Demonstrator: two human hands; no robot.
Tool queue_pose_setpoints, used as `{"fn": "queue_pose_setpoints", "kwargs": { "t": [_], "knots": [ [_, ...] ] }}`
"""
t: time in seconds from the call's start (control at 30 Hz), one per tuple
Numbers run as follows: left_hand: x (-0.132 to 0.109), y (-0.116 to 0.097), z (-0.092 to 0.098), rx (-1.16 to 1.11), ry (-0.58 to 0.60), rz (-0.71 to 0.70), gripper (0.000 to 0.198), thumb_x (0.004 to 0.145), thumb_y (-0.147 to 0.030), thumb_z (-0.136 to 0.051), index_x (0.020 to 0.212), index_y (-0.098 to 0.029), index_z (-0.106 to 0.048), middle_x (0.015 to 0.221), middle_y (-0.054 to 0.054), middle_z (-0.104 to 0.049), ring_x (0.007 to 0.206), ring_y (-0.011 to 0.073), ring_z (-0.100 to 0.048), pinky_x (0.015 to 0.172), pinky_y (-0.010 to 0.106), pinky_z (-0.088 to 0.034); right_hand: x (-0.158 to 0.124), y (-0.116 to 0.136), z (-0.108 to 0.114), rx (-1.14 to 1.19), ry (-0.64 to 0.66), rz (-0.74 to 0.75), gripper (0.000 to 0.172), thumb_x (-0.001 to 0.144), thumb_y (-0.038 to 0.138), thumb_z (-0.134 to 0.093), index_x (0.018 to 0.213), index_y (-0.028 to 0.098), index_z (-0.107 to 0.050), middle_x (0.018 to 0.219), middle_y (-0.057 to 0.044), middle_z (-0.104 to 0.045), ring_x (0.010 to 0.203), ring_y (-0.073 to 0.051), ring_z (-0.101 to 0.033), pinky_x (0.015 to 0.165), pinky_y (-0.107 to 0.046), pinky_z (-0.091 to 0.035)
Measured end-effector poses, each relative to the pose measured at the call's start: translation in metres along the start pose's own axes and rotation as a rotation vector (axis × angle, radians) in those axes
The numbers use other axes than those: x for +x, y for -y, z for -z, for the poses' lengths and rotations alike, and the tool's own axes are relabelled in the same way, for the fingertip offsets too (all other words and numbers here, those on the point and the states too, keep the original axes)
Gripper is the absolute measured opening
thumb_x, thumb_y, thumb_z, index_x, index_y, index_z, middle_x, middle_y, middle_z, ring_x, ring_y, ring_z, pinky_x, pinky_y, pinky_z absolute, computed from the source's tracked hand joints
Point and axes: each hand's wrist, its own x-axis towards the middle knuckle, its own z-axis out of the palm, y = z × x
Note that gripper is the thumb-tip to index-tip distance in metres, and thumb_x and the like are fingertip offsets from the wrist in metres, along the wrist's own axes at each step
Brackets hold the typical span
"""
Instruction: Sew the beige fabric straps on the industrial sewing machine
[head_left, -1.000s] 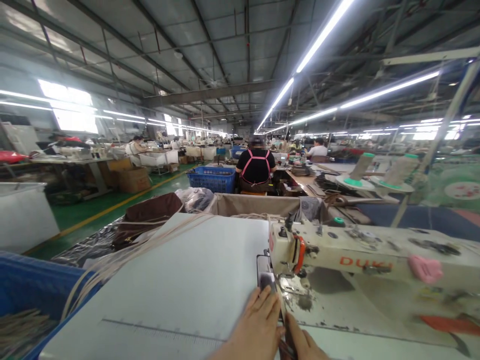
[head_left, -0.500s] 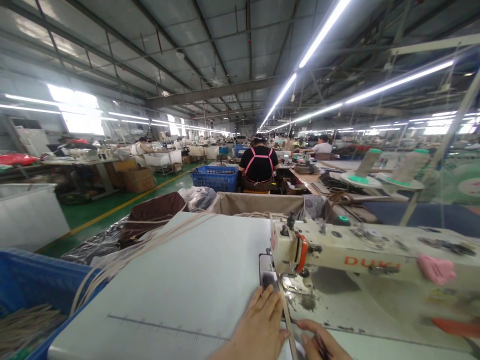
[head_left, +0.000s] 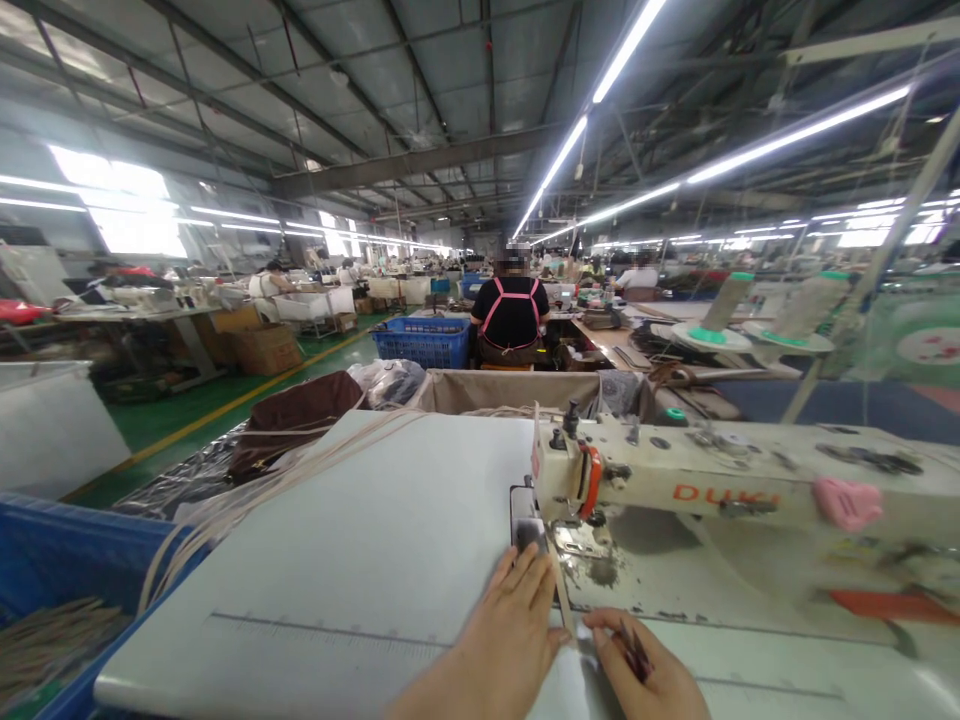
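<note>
A narrow beige strip (head_left: 562,590) runs from the needle area of the sewing machine (head_left: 675,480) toward me. My left hand (head_left: 514,625) lies flat beside the strip, fingertips on the metal plate (head_left: 527,530) left of the needle, thumb at the strip. Close to the strip's right side is my right hand (head_left: 637,665), its fingers curled around small dark scissors (head_left: 636,650). Its thumb and index finger are near the strip's lower part; whether they touch it is unclear.
A blue crate (head_left: 67,540) with strips stands at left. More beige strips (head_left: 300,465) trail over the table's left edge. Behind the table are a beige fabric bin (head_left: 510,390) and a person in a black shirt (head_left: 512,310). Thread cones (head_left: 727,305) stand at right.
The view has shifted slightly. My right hand has turned, showing more of the scissors, and sits a little farther from my left hand. My left hand remains by the metal plate.
</note>
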Motion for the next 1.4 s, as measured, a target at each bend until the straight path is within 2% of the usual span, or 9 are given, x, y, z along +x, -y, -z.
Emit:
{"fn": "queue_pose_setpoints", "kwargs": {
  "t": [0.13,0.3,0.6,0.77,0.93,1.13,1.4],
  "knots": [
    [0.0,-0.001,0.008,0.031,0.068,0.0,0.06,0.11,-0.049,-0.042,0.157,-0.011,-0.05,0.163,0.014,-0.049,0.156,0.0298,-0.04,0.13,0.049,-0.035,-0.006,0.021,0.003,-0.011,0.003,-0.039,0.035,0.087,0.052,-0.059,0.089,0.021,-0.074,0.07,0.0,-0.064,0.066,-0.02,-0.055,0.068,-0.03,-0.046],
    [-0.001,0.002,0.008,0.003,0.075,0.004,0.059,0.111,-0.046,-0.039,0.158,-0.011,-0.047,0.164,0.016,-0.048,0.157,0.0303,-0.038,0.131,0.051,-0.031,-0.009,0.033,0.004,-0.003,0.027,-0.063,0.033,0.088,0.047,-0.059,0.091,0.018,-0.074,0.067,0.002,-0.055,0.065,-0.018,-0.049,0.067,-0.029,-0.042],
    [0.0,0.001,0.008,0.004,0.094,0.023,0.06,0.11,-0.046,-0.041,0.159,-0.012,-0.044,0.165,0.015,-0.047,0.158,0.0303,-0.035,0.131,0.054,-0.03,-0.008,0.012,0.0,0.01,0.018,-0.002,0.032,0.088,0.049,-0.06,0.087,0.021,-0.074,0.064,0.002,-0.056,0.059,-0.017,-0.046,0.061,-0.029,-0.04],
    [0.003,0.004,0.011,-0.003,0.146,0.04,0.06,0.11,-0.044,-0.043,0.16,-0.011,-0.042,0.166,0.015,-0.046,0.159,0.0301,-0.035,0.13,0.055,-0.031,-0.005,0.003,-0.001,-0.006,0.022,0.035,0.03,0.089,0.049,-0.061,0.087,0.022,-0.075,0.064,0.001,-0.059,0.058,-0.017,-0.048,0.059,-0.029,-0.04],
    [0.01,0.013,0.012,-0.034,0.16,0.03,0.056,0.11,-0.042,-0.046,0.159,-0.016,-0.043,0.166,0.013,-0.047,0.16,0.0299,-0.032,0.131,0.057,-0.026,-0.007,0.005,-0.001,-0.003,0.022,0.024,0.031,0.09,0.049,-0.061,0.09,0.022,-0.076,0.066,0.001,-0.06,0.059,-0.017,-0.049,0.06,-0.029,-0.042],
    [0.024,0.017,0.02,-0.091,0.243,0.118,0.05,0.108,-0.037,-0.051,0.155,-0.02,-0.049,0.163,0.011,-0.051,0.16,0.0328,-0.032,0.13,0.064,-0.025,-0.01,0.015,0.001,-0.017,0.048,0.023,0.03,0.09,0.048,-0.06,0.09,0.022,-0.076,0.067,0.0,-0.061,0.06,-0.017,-0.05,0.061,-0.029,-0.043],
    [0.03,0.019,0.028,-0.159,0.271,0.164,0.048,0.106,-0.035,-0.054,0.153,-0.022,-0.052,0.162,0.01,-0.051,0.159,0.0343,-0.031,0.13,0.064,-0.024,-0.008,-0.002,-0.002,-0.023,0.021,0.061,0.028,0.092,0.047,-0.061,0.091,0.023,-0.076,0.068,0.001,-0.063,0.06,-0.018,-0.053,0.062,-0.029,-0.045]
  ]
}}
